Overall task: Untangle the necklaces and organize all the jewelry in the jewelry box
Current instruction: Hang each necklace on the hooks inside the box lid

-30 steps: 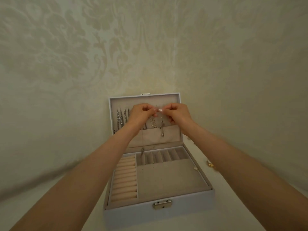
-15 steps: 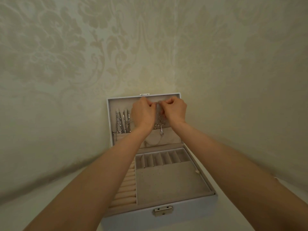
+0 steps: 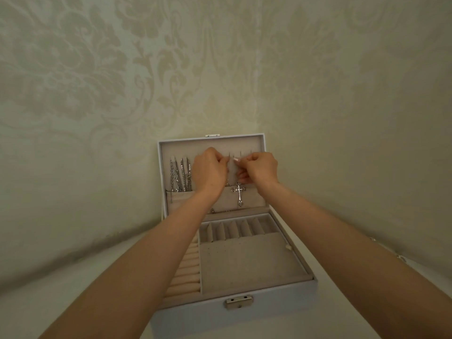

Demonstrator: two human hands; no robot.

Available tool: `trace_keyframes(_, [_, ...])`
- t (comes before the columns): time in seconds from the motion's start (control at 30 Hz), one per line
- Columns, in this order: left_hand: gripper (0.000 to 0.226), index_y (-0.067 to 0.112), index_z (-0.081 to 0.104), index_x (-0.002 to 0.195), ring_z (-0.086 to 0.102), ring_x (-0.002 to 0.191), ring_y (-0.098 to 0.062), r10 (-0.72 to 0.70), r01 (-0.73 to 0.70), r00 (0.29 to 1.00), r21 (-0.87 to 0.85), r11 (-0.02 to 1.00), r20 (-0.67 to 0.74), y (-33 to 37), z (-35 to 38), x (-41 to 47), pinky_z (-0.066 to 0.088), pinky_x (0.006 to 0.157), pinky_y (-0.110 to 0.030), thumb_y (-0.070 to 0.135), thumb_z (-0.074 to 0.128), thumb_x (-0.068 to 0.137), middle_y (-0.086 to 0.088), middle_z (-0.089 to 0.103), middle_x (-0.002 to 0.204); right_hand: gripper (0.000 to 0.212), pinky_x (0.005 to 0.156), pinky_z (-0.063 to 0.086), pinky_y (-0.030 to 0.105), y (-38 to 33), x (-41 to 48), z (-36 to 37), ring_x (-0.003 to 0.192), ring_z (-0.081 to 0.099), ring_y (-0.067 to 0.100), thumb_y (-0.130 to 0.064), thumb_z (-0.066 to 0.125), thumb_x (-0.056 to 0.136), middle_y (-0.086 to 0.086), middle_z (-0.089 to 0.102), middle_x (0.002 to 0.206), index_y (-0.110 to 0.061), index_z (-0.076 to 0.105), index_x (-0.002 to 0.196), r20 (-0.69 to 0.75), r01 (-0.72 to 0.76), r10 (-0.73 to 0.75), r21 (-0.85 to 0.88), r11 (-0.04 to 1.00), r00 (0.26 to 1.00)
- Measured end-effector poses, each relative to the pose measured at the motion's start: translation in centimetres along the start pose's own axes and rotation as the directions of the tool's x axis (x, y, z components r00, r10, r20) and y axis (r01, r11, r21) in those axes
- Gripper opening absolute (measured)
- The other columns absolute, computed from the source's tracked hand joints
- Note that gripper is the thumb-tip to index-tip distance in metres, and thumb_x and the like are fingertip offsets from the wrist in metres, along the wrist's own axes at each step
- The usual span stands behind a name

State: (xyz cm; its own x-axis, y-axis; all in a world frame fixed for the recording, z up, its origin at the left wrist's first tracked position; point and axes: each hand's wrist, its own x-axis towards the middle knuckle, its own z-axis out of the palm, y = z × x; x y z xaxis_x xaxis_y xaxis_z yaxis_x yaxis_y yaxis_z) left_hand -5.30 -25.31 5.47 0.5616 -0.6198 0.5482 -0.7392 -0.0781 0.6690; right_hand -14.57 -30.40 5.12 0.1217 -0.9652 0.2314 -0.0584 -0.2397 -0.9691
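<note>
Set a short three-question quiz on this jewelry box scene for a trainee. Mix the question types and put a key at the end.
1. True or false: the jewelry box has its lid shut.
2. Where does the pendant of the cross necklace hang? A: against the lid's lining, below the left hand and right hand; B: lying in the box's base; C: outside the box.
3. Fill in: the hung chains sit to the ___ of the left hand.

Key: 1 false; 2 A; 3 left.
</note>
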Motion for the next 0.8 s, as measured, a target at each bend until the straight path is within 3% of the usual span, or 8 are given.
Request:
trace_keyframes(0.23, [0.015,0.011,0.066,0.080,0.066,0.080,-0.020,-0.017,0.018,1.000,-0.070,0.997,0.019,-2.1,-0.8,-1.3,0.051,0.073,-0.036,0.024,0.064,0.087,-0.003,0.072,0.076,0.013,0.042,0.054,0.027,1.1,-0.9,-1.4,0.045,0.057,0.021,0.008,0.061,0.084,0.013,0.059,0.061,-0.001,0.063,0.074,0.021,0.126,-0.125,-0.079,0.989,0.992])
trace_keyframes(0.5, [0.013,0.012,0.063,0.079,0.064,0.081,-0.018,-0.004,0.006,0.998,-0.023,1.000,0.063,-2.8,-1.1,-2.7,0.045,0.069,-0.028,0.021,0.061,0.089,-0.002,0.071,0.073,0.007,0.037,0.049,0.022,1.8,-0.9,-1.5,0.032,0.054,0.006,0.008,0.063,0.083,0.011,0.057,0.056,0.004,0.063,0.077,0.045,0.119,-0.116,-0.079,0.990,0.992])
trace_keyframes(0.67, [0.014,0.014,0.062,0.077,0.064,0.081,-0.019,0.009,-0.006,0.996,-0.035,0.999,0.089,-3.3,-1.3,-3.2,0.049,0.075,-0.032,0.022,0.062,0.089,0.000,0.071,0.070,0.020,0.037,0.048,0.021,2.3,-1.2,-1.8,0.033,0.055,0.007,0.005,0.065,0.083,0.012,0.058,0.055,-0.005,0.060,0.067,0.071,0.089,-0.085,-0.066,0.994,0.994])
trace_keyframes(0.8, [0.011,0.017,0.064,0.081,0.064,0.084,-0.019,0.043,-0.039,0.992,-0.030,0.999,0.121,-2.7,-1.3,-4.0,0.050,0.076,-0.034,0.024,0.061,0.089,0.004,0.071,0.071,0.016,0.037,0.047,0.020,2.3,-2.3,-1.9,0.034,0.054,0.007,0.001,0.067,0.083,0.011,0.059,0.055,-0.006,0.062,0.069,0.081,0.064,-0.063,-0.016,0.998,0.995])
